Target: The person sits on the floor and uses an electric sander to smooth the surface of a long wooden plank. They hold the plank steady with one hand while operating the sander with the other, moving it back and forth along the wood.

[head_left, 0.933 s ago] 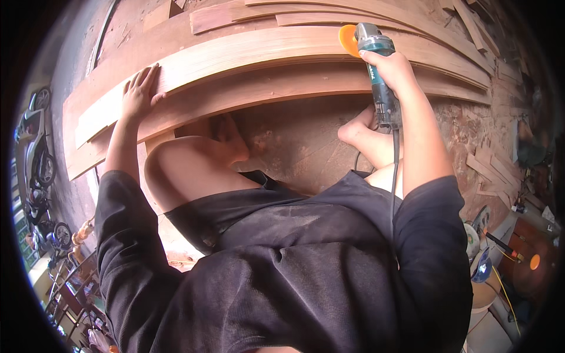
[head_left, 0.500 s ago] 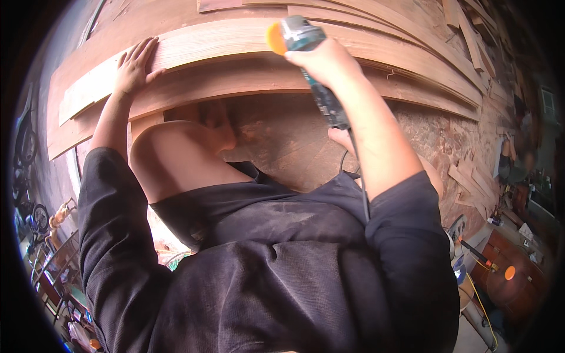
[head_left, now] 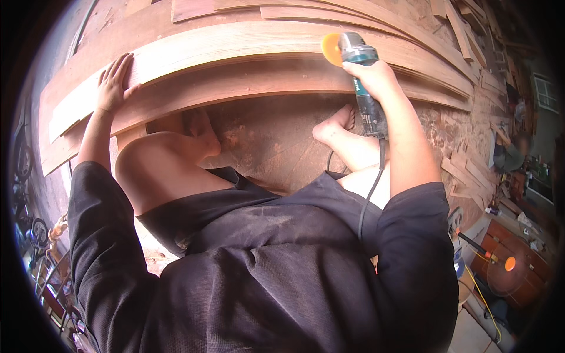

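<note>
My left hand (head_left: 115,85) lies with spread fingers on the left part of a long pale wooden plank (head_left: 223,42), holding nothing. My right hand (head_left: 376,77) is wrapped round a teal and black angle grinder (head_left: 371,115) with a round yellow-orange disc (head_left: 331,49). The disc is over the right half of the plank, tilted on edge; whether it touches the wood I cannot tell. A black cord (head_left: 372,188) runs from the grinder's rear down past my right forearm. Under the plank is a wider wooden board (head_left: 223,87), whose near edge shows.
Thin wooden strips (head_left: 365,17) lie beyond the plank. My bare feet (head_left: 334,125) are on the dusty floor just this side of the boards. Wood offcuts (head_left: 471,173) lie at the right, with another person (head_left: 511,154) farther off. A fan-like thing with an orange centre (head_left: 509,263) stands lower right.
My right hand has carried the grinder rightward along the plank. My left hand stays flat on the wood, and the whole view has shifted slightly.
</note>
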Available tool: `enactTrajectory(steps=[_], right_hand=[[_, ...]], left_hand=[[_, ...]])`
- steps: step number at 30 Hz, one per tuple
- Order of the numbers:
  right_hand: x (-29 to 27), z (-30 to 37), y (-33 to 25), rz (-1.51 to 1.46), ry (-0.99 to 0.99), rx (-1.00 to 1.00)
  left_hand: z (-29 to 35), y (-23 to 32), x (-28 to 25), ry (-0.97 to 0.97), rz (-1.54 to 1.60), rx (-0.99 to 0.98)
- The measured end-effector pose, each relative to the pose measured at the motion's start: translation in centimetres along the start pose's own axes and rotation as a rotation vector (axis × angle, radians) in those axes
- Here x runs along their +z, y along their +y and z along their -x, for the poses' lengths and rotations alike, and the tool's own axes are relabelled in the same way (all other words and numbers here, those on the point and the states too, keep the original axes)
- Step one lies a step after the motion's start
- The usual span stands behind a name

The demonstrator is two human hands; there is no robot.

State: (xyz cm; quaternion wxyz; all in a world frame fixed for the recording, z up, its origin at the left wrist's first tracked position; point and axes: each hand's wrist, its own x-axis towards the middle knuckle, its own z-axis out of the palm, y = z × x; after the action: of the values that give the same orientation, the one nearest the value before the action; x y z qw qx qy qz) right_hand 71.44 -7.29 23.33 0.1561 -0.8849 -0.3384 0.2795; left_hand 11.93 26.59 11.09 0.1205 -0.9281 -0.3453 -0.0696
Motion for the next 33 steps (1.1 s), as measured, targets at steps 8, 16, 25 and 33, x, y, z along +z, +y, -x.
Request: enactTrajectory(steps=[8,16,25,33], right_hand=[[2.1,-0.3,-1.6,-0.165,0.056,0.103],[9.5,4.9,-13.2,0.132,-0.061,-0.134],[1.8,0.7,-1.4,-0.001,-0.035,-0.078],[2.9,-0.1,-2.2,-0.099,0.024,0.055]], left_hand=[[-0.3,0.2,0.5,0.005,-0.033,-0.008],[-0.3,-0.7,1.3,-0.007,-0.062,0.001],[0.4,-0.4,0.3,0.018,-0.035,0.002],[-0.5,0.4,0.3,0.009,-0.029,-0.022]])
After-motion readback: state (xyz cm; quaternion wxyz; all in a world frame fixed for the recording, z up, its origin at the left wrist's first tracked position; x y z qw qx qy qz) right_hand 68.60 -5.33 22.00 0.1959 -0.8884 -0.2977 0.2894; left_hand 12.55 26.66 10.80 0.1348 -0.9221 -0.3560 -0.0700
